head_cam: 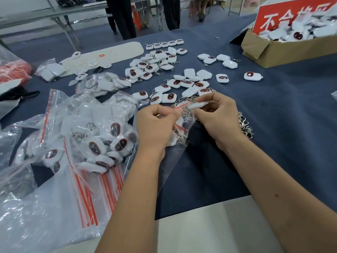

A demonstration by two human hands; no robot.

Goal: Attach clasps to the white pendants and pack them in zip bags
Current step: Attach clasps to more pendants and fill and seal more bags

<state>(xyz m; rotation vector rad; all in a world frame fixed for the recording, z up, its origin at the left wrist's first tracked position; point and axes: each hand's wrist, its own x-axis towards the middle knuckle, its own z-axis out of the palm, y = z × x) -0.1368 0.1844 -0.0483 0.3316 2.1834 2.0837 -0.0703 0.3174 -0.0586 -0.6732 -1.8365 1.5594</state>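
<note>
Above the blue worktop (273,125), the left hand (155,123) pinched the zip bag (179,133) mouth while the right hand (217,114) gripped a white pendant (197,105) at its opening. Slack plastic could fold shut there, likely snagging the clasp and spilling bagged pendants.

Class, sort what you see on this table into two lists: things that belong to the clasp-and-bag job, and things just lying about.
Belongs to the job:
left hand and right hand, holding a zip bag
white pendant in the right hand
loose pendants
metal clasps
filled zip bags
cardboard box of pendants

Just lying about:
red sign
red bundle in plastic
</note>
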